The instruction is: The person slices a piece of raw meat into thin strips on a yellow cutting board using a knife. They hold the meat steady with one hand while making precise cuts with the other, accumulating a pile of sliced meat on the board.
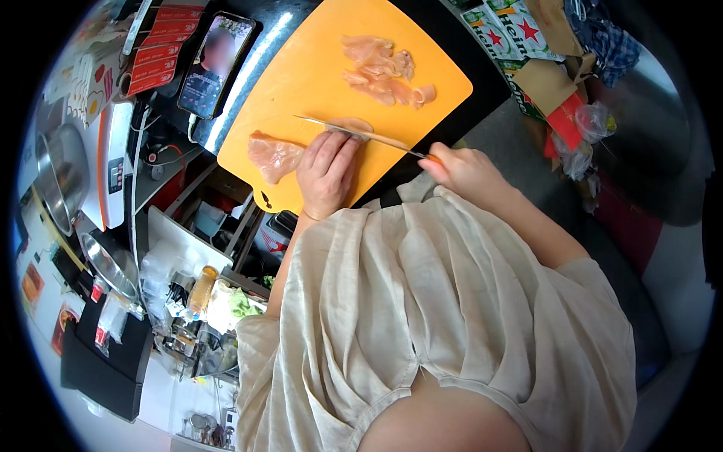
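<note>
Raw pale meat, likely chicken breast, lies on an orange cutting board [305, 73]. My left hand [327, 169] presses down on a piece of raw meat [351, 122], fingers close together. Across that piece runs the blade of a kitchen knife [390, 141], right by my left fingertips. My right hand [471, 169] is closed around its orange handle. Left of my left hand sits a thicker chunk of raw meat [274, 155]; my hand hides whether the two pieces join. A loose heap of thin meat slices [378, 68] rests towards the board's far side.
A plugged-in smartphone [217, 65] showing a video stands left of the board. Further left are a white kitchen scale [116, 169] and metal bowls [62, 175]. Below the board's left edge is an open shelf [212, 217]. Beer cartons [517, 31] are piled at the right.
</note>
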A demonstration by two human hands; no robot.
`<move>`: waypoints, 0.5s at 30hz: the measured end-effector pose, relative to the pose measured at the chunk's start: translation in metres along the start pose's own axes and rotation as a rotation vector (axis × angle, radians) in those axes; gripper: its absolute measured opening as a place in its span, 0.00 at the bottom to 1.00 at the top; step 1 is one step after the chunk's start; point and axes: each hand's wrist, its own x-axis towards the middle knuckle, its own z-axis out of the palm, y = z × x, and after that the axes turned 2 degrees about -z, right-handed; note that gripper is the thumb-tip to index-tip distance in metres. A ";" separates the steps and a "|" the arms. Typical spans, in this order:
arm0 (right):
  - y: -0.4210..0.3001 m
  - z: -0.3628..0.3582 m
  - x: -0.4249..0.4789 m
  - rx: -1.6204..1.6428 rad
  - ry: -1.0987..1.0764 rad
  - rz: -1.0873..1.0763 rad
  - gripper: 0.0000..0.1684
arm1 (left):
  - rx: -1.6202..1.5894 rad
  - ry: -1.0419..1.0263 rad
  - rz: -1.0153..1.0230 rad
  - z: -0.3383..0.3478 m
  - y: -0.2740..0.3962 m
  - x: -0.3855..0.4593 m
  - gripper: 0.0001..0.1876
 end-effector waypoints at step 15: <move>-0.014 -0.034 -0.034 0.003 -0.138 0.081 0.22 | 0.004 0.009 -0.014 0.002 -0.001 -0.005 0.16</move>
